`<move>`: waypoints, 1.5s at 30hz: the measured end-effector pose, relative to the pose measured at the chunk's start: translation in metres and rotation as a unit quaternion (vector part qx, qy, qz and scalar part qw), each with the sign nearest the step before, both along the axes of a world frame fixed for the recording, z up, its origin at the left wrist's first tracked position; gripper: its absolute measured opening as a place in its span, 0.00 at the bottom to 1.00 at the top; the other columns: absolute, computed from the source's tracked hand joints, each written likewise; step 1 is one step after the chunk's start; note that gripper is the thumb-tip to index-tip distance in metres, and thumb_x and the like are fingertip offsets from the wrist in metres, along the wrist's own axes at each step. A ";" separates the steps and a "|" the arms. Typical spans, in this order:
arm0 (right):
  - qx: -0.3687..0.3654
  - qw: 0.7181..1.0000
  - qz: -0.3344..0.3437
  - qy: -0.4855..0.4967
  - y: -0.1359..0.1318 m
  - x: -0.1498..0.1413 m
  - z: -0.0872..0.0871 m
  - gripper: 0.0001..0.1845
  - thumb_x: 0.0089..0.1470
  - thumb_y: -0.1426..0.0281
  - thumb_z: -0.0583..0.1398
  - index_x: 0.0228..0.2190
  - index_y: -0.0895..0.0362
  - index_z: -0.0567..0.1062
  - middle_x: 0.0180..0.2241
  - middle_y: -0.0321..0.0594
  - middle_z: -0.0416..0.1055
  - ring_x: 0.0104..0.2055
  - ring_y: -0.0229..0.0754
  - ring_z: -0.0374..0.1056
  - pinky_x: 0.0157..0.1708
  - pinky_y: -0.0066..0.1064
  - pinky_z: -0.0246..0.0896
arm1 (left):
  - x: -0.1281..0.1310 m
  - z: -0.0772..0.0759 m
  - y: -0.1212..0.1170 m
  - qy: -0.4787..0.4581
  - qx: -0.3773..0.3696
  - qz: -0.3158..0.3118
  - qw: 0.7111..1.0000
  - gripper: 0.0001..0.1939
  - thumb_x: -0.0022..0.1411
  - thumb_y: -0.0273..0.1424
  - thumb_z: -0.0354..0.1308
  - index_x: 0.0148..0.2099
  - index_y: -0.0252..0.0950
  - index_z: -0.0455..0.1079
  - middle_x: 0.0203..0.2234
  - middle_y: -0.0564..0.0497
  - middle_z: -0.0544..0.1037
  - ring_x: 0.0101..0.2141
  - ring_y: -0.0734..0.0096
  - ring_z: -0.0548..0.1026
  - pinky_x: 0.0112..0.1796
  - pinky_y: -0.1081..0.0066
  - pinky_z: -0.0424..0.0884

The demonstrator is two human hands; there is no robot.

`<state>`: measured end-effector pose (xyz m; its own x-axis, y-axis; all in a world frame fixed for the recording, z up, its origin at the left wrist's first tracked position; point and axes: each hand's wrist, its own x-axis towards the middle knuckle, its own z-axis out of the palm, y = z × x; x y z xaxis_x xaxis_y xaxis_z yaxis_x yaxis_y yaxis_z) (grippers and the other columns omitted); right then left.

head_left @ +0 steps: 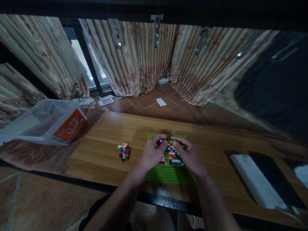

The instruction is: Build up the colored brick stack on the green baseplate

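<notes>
A block of small multicoloured toy bricks (171, 156) sits on a green studded baseplate (168, 175) in front of me. My left hand (152, 153) grips the block's left side, its thumb near the top and its fingers curled over the far edge. Around the right side is my right hand (190, 156), thumb and fingers closed at the far right corner. The fingers hide the block's far edge and sides. To the left of my left hand lies a small pile of loose coloured bricks (124, 152) on the wooden board.
A clear plastic bin (45, 120) with an orange label stands at the left. On the right, a white power-bank-like device (257, 181) with a cable lies beside a dark flat slab (276, 179). The wooden tabletop (101, 138) has a black front edge. Patterned curtains (127, 61) hang beyond.
</notes>
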<state>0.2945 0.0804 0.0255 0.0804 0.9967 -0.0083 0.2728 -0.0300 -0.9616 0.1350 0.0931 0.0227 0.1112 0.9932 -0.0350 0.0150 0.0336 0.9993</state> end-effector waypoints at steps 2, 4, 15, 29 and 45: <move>-0.001 1.000 -0.011 0.018 0.002 -0.005 0.000 0.22 0.52 0.51 0.62 0.39 0.55 0.82 0.40 0.43 0.81 0.41 0.47 0.75 0.42 0.38 0.68 | -0.001 0.001 0.001 -0.047 -0.012 0.011 0.999 0.08 0.61 0.30 0.57 0.41 0.34 0.76 0.35 0.49 0.80 0.35 0.69 0.76 0.39 0.72 0.71; -0.010 0.999 -0.021 0.037 0.004 -0.010 -0.001 0.23 0.52 0.50 0.62 0.36 0.56 0.83 0.38 0.43 0.81 0.41 0.47 0.75 0.42 0.38 0.67 | -0.002 0.003 0.002 -0.074 -0.026 0.016 0.997 0.09 0.62 0.31 0.56 0.37 0.34 0.77 0.32 0.50 0.80 0.33 0.70 0.75 0.38 0.73 0.70; -0.076 0.989 -0.005 0.124 0.014 -0.013 -0.003 0.22 0.41 0.49 0.68 0.28 0.56 0.82 0.26 0.38 0.78 0.30 0.43 0.71 0.32 0.33 0.64 | 0.005 0.005 0.001 -0.042 -0.030 0.025 0.998 0.10 0.60 0.32 0.58 0.30 0.33 0.75 0.23 0.53 0.74 0.26 0.74 0.69 0.30 0.75 0.65; -0.023 0.998 0.016 0.059 0.012 -0.011 -0.007 0.20 0.49 0.51 0.64 0.29 0.56 0.81 0.26 0.36 0.76 0.30 0.41 0.69 0.32 0.31 0.62 | 0.005 0.000 -0.001 0.002 -0.004 0.042 0.999 0.11 0.61 0.32 0.58 0.31 0.32 0.76 0.23 0.53 0.75 0.25 0.73 0.70 0.29 0.75 0.64; 0.067 0.973 -0.120 -0.188 -0.002 -0.002 0.003 0.26 0.61 0.51 0.54 0.41 0.57 0.81 0.42 0.47 0.79 0.46 0.53 0.74 0.47 0.43 0.65 | -0.059 0.023 0.017 -0.112 0.013 0.225 0.968 0.18 0.67 0.42 0.54 0.42 0.31 0.76 0.36 0.43 0.81 0.39 0.65 0.79 0.45 0.67 0.72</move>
